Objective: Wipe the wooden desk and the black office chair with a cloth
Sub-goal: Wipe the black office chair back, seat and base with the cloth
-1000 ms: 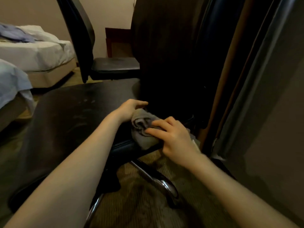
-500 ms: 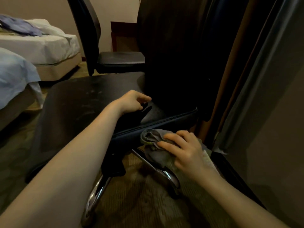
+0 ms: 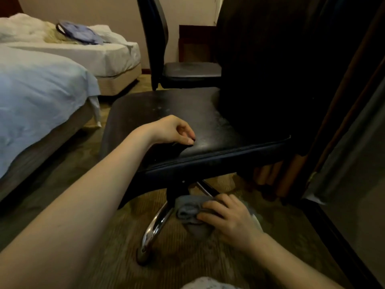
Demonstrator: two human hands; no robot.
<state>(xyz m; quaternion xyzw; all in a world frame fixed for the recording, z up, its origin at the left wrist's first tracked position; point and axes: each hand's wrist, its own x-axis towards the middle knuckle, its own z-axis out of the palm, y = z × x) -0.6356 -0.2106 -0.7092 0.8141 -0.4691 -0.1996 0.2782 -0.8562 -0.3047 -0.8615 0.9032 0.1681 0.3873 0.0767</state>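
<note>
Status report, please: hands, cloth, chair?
Left hand rests on chair seat, empty. Right hand holds grey cloth against chrome base leg. No obstruction seen.

Head view, single frame.

- Black office chair (image 3: 210,126): seat fills the centre, its surface scuffed with pale marks. The backrest rises dark at right.
- Left grip (image 3: 173,130): rests on the near part of the seat, fingers loosely curled, thumb tip touching the seat. It holds nothing.
- Right grip (image 3: 227,215): below the seat edge, fingers curled over a bunched grey cloth (image 3: 187,209) and pressing it onto the chair's base, beside the chrome leg (image 3: 154,228).
- Carpet (image 3: 116,243): brownish and ribbed, under the base.
- Second chair (image 3: 187,69): black, standing behind the first.
- Near bed (image 3: 37,97), pale sheet, at left. Far bed (image 3: 93,53) beyond it, with a blue item (image 3: 81,34) lying on top.
</note>
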